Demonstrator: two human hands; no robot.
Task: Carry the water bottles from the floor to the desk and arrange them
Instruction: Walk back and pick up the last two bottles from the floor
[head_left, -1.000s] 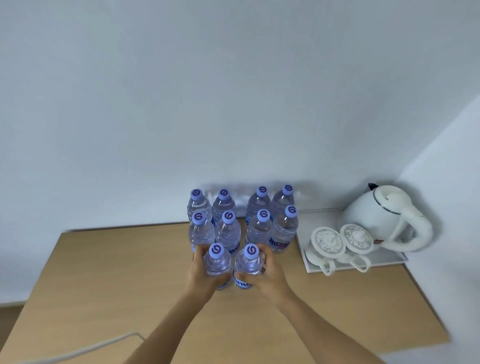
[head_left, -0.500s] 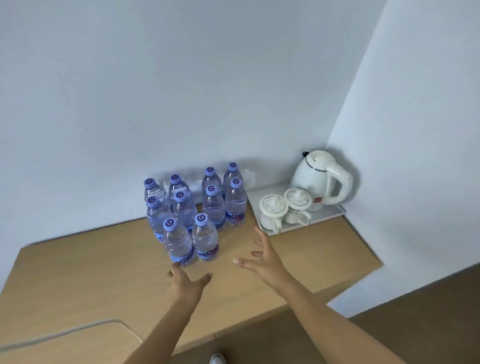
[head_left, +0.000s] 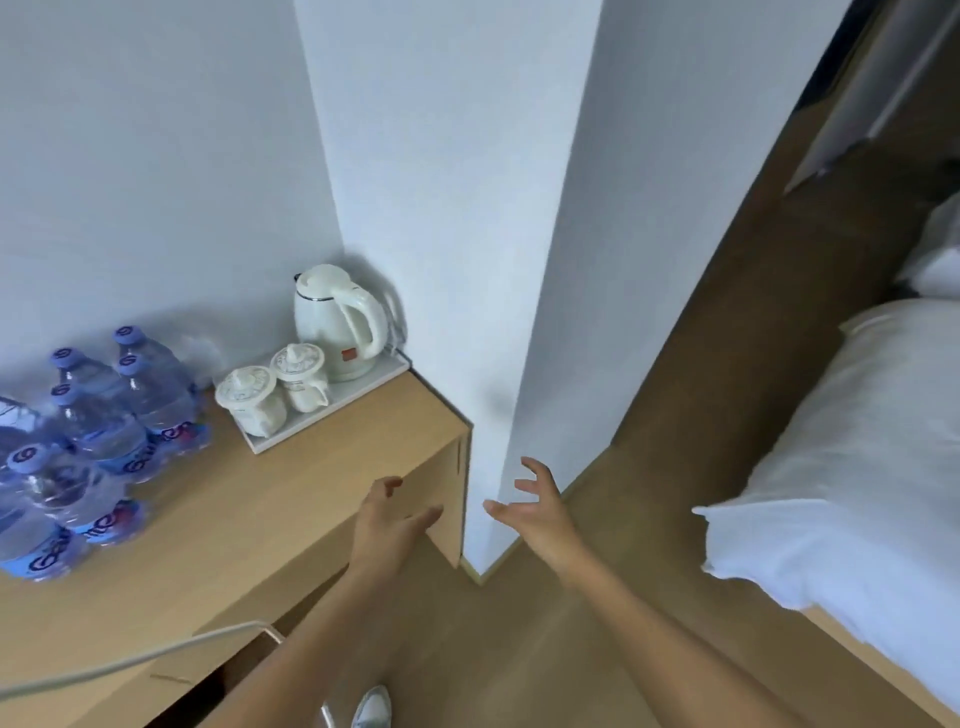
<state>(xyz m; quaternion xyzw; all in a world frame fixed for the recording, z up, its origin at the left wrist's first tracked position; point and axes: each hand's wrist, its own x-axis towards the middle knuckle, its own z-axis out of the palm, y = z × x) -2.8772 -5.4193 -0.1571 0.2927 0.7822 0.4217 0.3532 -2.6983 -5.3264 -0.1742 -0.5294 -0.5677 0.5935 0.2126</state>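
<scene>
Pale wood desk (head_left: 218, 525) carries the water bottles (head_left: 98, 431), grouped upright toward its back left, close to the wall; the cluster runs past the left frame edge, so a full count cannot be confirmed. A white tray (head_left: 358, 395) sits at the desk's back right corner, holding a kettle (head_left: 332, 322) and two lidded cups (head_left: 270, 395).

Change noted: a second ago both hands gripped the two front bottles of the cluster. Those bottles now stand on the desk and both hands are off them. The view has swung right, toward the floor (head_left: 519, 649) and the bed (head_left: 857, 467).

Left hand (head_left: 389, 519): empty, fingers loosely spread, over the desk's front right corner. Right hand (head_left: 535, 514): empty, fingers spread and slightly crooked, past the desk's right edge and in front of the wall column (head_left: 493, 260). Neither touches anything.

Assessment: this delivery appears complete, and the person is most likely turning away for further bottles. No bottles are visible on the floor within this view, so whether any remain cannot be established. Blur on the nearest bottles prevents checking their row alignment.
</scene>
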